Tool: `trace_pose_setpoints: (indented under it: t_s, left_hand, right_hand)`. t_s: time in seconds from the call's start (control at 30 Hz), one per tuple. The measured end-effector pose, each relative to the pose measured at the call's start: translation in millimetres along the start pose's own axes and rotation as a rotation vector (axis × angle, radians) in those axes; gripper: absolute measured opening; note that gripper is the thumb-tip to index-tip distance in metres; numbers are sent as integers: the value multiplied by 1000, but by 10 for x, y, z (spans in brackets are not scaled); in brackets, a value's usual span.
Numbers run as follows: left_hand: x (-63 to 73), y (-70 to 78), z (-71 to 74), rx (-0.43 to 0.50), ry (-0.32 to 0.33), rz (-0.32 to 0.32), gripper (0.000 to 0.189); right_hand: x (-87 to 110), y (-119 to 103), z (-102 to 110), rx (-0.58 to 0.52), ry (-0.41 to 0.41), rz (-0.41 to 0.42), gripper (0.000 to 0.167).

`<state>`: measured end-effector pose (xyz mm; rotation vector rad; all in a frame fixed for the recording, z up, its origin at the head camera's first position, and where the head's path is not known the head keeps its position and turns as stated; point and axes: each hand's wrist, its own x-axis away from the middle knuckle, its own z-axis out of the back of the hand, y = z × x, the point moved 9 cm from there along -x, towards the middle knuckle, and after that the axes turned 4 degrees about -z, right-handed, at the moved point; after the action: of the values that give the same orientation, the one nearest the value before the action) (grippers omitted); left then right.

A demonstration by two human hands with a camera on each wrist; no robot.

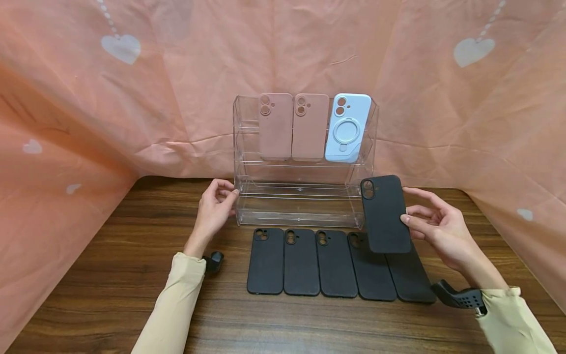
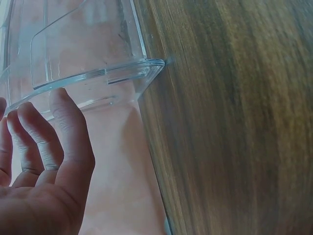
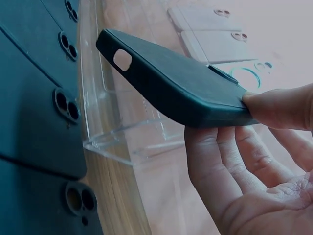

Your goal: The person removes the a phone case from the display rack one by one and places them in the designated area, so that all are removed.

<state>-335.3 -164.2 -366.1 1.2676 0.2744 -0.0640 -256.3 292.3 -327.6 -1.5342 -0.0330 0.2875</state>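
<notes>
My right hand (image 1: pixel 448 233) holds up a black phone case (image 1: pixel 385 219) by its right edge, thumb on the back face and fingers underneath. In the right wrist view the case (image 3: pixel 161 78) is tilted, its port cutout showing. A clear tiered display rack (image 1: pixel 298 219) stands ahead, and the raised case overlaps its lower right corner in the head view. At the rack's left side, my left hand (image 1: pixel 213 209) grips the edge with thumb and bent fingers. The left wrist view has these fingertips (image 2: pixel 61 95) right at the clear rim.
Several black phone cases (image 1: pixel 300 265) lie in a row before the rack on the wooden table (image 1: pixel 110 275). Two pink cases (image 1: pixel 310 132) and a light blue case (image 1: pixel 352 110) with a ring stand on the top tier. Pink fabric (image 1: pixel 185 73) hangs behind and at both sides.
</notes>
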Motion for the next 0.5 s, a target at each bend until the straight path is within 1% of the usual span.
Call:
trace_pose_setpoints:
  t_s: [0.2, 0.37, 0.5]
  left_hand:
    - [-10, -11, -3, 7, 0, -5, 20]
    - [-9, -17, 3, 4, -1, 1, 20]
    - [-7, -5, 0, -2, -8, 1, 20]
  right_hand:
    - [62, 52, 77, -46, -28, -10, 63]
    - [133, 120, 174, 2, 6, -51, 62]
    - [197, 159, 254, 33, 0, -72, 62]
